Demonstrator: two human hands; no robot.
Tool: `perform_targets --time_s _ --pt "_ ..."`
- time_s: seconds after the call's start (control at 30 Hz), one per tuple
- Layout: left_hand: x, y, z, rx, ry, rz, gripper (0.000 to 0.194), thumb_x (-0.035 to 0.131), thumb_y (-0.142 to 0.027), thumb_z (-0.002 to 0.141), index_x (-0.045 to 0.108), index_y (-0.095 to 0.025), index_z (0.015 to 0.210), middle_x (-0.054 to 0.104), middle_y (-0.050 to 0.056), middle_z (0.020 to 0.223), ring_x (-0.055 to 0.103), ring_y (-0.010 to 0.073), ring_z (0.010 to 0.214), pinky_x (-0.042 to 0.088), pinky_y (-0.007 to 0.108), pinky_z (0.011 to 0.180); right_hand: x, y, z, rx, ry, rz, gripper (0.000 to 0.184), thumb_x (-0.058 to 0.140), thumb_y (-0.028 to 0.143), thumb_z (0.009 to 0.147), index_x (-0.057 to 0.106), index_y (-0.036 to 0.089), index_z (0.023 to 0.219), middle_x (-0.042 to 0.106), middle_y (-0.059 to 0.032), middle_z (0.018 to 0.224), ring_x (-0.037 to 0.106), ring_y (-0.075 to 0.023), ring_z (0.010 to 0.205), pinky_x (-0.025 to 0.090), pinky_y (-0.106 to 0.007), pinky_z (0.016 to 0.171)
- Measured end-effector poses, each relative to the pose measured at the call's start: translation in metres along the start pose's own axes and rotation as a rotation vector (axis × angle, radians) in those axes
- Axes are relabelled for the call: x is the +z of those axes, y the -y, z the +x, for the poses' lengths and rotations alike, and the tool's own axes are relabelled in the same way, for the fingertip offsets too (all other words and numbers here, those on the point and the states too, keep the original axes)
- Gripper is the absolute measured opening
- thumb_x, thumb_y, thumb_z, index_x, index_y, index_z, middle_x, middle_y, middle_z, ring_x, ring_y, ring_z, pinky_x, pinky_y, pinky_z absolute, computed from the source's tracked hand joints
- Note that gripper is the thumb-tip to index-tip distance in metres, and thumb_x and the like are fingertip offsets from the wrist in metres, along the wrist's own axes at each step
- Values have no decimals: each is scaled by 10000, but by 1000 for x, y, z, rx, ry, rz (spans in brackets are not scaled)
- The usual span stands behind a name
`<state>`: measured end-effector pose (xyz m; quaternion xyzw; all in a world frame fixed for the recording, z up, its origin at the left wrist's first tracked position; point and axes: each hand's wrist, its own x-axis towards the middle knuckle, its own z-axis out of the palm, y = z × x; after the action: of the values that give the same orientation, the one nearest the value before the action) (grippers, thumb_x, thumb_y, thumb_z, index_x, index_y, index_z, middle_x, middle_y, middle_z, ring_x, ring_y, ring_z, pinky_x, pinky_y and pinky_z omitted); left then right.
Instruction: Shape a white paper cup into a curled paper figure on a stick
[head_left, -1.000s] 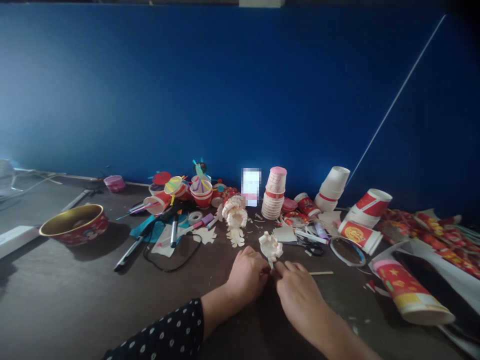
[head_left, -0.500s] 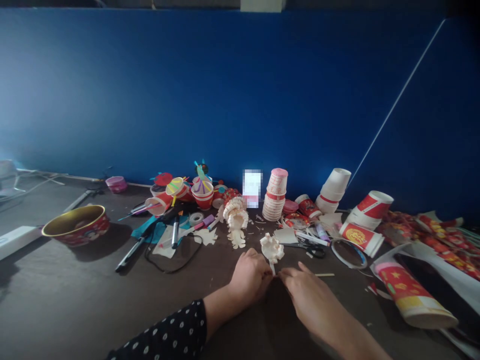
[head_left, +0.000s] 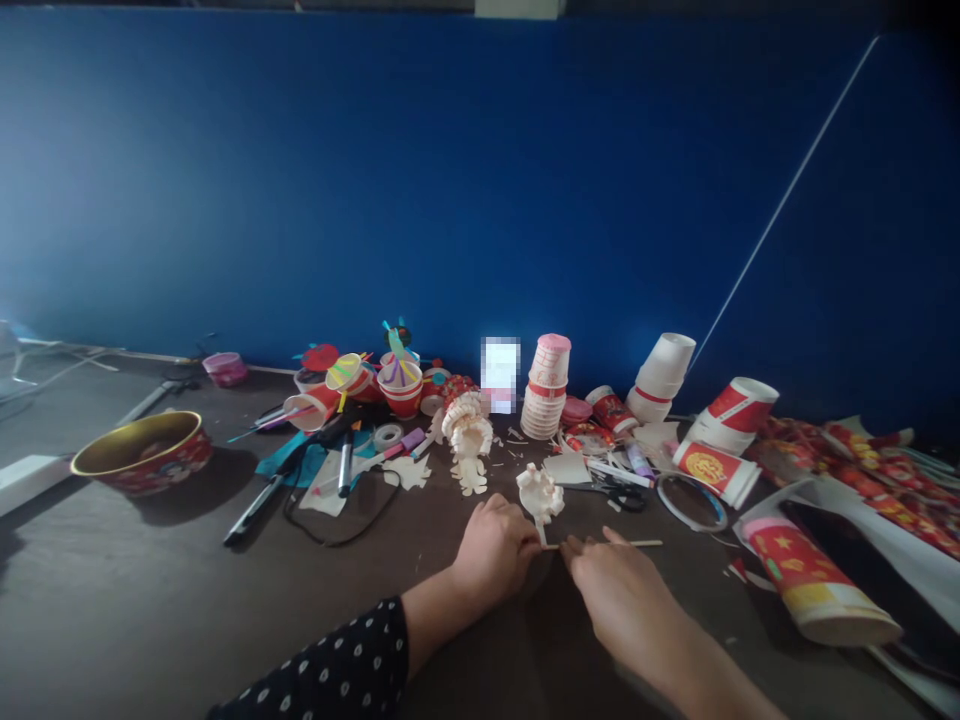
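Note:
In front of me lies a white paper flower-like piece (head_left: 540,492) with curled petals; a narrow strip runs down from it towards my fingers. A thin pale stick (head_left: 646,543) lies crosswise below it, passing under my right hand. My left hand (head_left: 496,550) is closed, its fingertips pinched where the strip meets the stick's left end. My right hand (head_left: 611,572) presses its closed fingertips on the stick, the thumb side hidden. Just beyond stands a similar curled white paper form (head_left: 469,440).
Paper cup stacks (head_left: 546,390) stand along the blue partition (head_left: 450,180). On the left are a gold-rimmed red bowl (head_left: 142,465), markers (head_left: 346,464) and a black cord (head_left: 330,543). Scissors (head_left: 626,497), a tape ring (head_left: 694,503) and a red patterned cup (head_left: 817,580) lie right.
The view has shifted slightly. My hands have parted a little, and more of the stick shows between them; my right fingers lie further along it.

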<state>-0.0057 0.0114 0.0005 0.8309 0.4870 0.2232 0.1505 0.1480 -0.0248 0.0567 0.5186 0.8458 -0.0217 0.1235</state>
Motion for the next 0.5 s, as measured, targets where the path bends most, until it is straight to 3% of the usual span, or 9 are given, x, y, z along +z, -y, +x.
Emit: perform_targets --time_s 0.33,0.5 --pt "-6 -5 1 -94 25 26 116 585 -258 810 646 -183 746 638 35 827 512 191 868 380 290 773 8 2 7 3 -42 -73 422 445 12 720 617 77 1100 656 -172 1051 627 -247 933 379 -381 931" --pt "-5 -3 1 -89 15 35 120 587 -270 811 641 -185 746 633 27 828 510 187 863 379 287 776 18 1 12 20 -97 -92 405 370 -2 772 630 64 1075 660 -180 1027 627 -254 918 401 -409 901"
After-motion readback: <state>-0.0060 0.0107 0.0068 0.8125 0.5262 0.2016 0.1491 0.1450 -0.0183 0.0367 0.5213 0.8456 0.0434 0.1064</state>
